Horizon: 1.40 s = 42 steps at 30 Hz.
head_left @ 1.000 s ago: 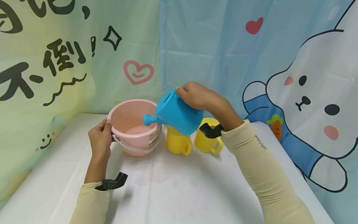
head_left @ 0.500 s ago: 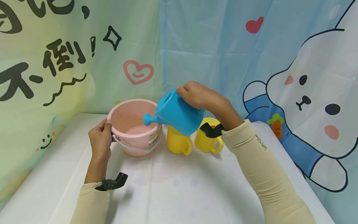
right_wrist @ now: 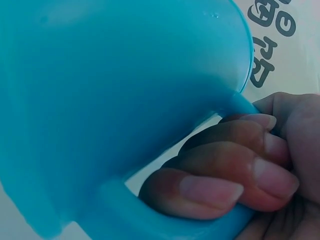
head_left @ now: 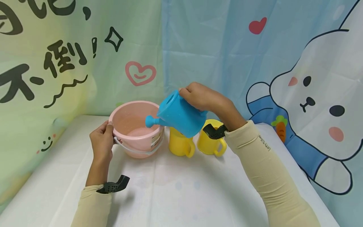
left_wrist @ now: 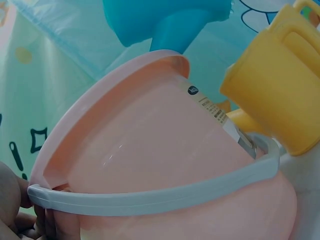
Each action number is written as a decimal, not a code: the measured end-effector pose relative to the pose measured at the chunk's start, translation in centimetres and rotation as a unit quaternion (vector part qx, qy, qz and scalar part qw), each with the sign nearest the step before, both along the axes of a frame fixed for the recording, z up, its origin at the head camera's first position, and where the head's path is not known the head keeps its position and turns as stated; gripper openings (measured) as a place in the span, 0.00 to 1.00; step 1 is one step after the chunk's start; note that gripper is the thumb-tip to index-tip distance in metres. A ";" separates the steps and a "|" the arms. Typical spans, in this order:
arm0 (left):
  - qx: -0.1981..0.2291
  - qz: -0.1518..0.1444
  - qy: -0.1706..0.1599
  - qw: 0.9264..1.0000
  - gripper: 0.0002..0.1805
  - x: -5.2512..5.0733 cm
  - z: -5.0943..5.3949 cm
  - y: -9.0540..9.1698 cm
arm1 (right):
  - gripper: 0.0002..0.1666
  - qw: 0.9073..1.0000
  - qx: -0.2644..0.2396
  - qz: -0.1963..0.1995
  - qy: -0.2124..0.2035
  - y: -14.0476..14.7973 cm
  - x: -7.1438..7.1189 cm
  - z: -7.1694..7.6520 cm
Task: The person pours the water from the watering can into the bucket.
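Observation:
My right hand grips a blue watering can by its handle, fingers curled through it, as the right wrist view confirms. The can is tilted, its round spout head over the right part of a pink bucket. No stream is plainly visible from the spout. My left hand holds the bucket's left rim, thumb on the near side. In the left wrist view the bucket's pale handle hangs down across its side, and only part of the left hand shows.
Two yellow mugs, the nearer-left mug and the right mug, stand right of the bucket, partly below the can. A white cloth covers the table. A printed curtain hangs behind.

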<state>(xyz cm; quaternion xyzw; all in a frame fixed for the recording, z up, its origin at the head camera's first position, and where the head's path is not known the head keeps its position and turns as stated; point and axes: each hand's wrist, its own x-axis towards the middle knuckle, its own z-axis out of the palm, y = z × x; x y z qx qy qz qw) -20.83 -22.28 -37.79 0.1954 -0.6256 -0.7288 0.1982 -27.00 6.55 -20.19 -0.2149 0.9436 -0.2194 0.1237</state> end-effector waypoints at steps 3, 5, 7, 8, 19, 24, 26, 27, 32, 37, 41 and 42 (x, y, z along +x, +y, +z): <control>-0.004 0.000 -0.004 1.000 0.25 0.0 0.0 0.0 | 0.28 1.000 0.004 -0.003 -0.002 0.0 -0.1 0.0; -0.007 0.002 -0.006 1.000 0.25 0.0 0.0 -0.1 | 0.27 1.000 0.006 -0.003 -0.001 -0.1 -0.1 0.0; -0.012 0.006 -0.010 1.000 0.26 0.1 0.0 -0.1 | 0.27 1.000 0.006 -0.002 -0.001 -0.1 -0.1 -0.1; -0.013 0.008 -0.010 1.000 0.26 0.1 0.0 -0.2 | 0.27 1.000 0.004 -0.001 -0.001 -0.2 -0.1 0.0; -0.006 0.014 -0.009 1.000 0.25 0.1 0.0 -0.2 | 0.27 1.000 0.008 -0.003 -0.008 -0.5 -0.3 0.2; -0.013 0.010 -0.007 1.000 0.25 0.0 -0.1 -0.1 | 0.28 1.000 0.003 -0.006 -0.008 -0.4 -0.3 0.1; -0.020 0.008 -0.008 1.000 0.25 0.0 -0.2 -0.1 | 0.28 1.000 0.000 -0.008 -0.008 -0.3 -0.3 0.0; -0.023 0.008 -0.008 1.000 0.25 0.0 -0.2 -0.1 | 0.28 1.000 -0.001 -0.009 -0.008 -0.3 -0.4 0.0; -0.027 0.007 -0.008 1.000 0.25 0.0 -0.3 -0.1 | 0.27 1.000 -0.002 -0.014 -0.008 -0.3 -0.5 -0.1; -0.019 0.008 -0.003 1.000 0.25 -0.1 -0.3 -0.1 | 0.25 1.000 0.001 -0.021 -0.004 -0.5 -0.5 0.0; -0.017 0.008 0.000 1.000 0.25 -0.1 -0.3 -0.1 | 0.24 1.000 0.007 -0.021 0.004 -0.6 -0.4 0.1; -0.018 0.008 -0.001 1.000 0.25 -0.1 -0.2 -0.1 | 0.24 1.000 0.008 -0.021 0.005 -0.7 -0.3 0.1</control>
